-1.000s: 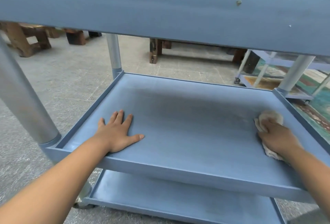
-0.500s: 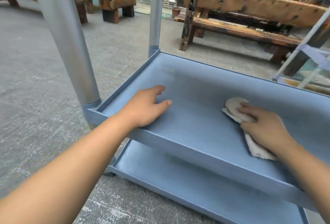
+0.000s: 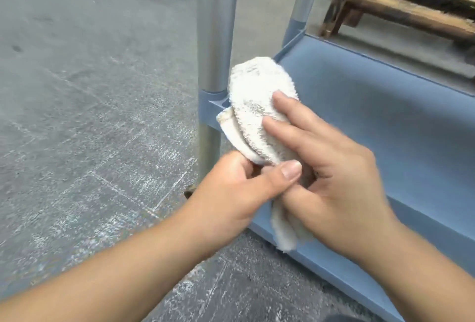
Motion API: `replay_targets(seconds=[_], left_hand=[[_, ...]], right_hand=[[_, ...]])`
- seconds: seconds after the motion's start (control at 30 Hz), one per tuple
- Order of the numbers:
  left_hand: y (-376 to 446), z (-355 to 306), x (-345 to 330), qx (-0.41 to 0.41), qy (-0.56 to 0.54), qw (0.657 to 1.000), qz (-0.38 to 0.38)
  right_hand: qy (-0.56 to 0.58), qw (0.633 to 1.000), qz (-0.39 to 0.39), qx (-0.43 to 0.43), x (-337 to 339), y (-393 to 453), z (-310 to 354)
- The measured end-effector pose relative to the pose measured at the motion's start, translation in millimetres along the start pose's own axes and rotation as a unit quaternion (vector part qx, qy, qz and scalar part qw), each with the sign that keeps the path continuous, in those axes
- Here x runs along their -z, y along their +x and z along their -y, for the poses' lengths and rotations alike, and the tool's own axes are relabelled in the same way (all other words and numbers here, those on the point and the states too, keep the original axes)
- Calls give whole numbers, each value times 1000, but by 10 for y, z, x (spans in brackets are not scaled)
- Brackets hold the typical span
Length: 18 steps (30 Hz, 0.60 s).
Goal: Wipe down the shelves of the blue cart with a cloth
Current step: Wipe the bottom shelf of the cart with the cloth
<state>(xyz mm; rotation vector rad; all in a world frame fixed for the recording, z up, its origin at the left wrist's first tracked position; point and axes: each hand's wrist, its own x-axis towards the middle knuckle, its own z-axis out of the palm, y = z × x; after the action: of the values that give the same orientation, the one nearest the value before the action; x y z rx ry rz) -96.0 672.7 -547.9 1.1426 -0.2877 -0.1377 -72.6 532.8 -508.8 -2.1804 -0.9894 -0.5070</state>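
Holding a folded white cloth (image 3: 257, 113) up off the blue cart shelf (image 3: 385, 126), by the near-left grey post (image 3: 214, 28). Left hand (image 3: 231, 193) pinching the cloth's lower fold, thumb on top; right hand (image 3: 331, 183) wrapped round it, fingers (image 3: 290, 111) laid flat along its face. Beyond, wooden benches (image 3: 401, 10) on grey pavement (image 3: 90, 90).

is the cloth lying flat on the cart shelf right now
No, the white terry cloth is lifted off the blue shelf, folded and held between the left hand and right hand.
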Motion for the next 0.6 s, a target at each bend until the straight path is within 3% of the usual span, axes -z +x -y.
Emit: replay_targets(seconds=[0.13,0.37,0.43,0.5,0.6], left_hand=[[-225,422,300,81,-88,992,-36],[-191,1228,718,277,-77,954,-85],[-106,1425,764,312,-53,947,-58],[-14,1623,795,340,-27,940,-13],[138,1940,853,362,-16,932,15]], right_hand=[[89,980,152,-92,-451,-278,-124],[103,896,355,-245,-958,-793,-946],[203,844,338,-362,-1052,-930,-1134],[313,797,271,-439,-1153,-1089,-1298],[328,796,174,-479,-1334,-1288,-1569]])
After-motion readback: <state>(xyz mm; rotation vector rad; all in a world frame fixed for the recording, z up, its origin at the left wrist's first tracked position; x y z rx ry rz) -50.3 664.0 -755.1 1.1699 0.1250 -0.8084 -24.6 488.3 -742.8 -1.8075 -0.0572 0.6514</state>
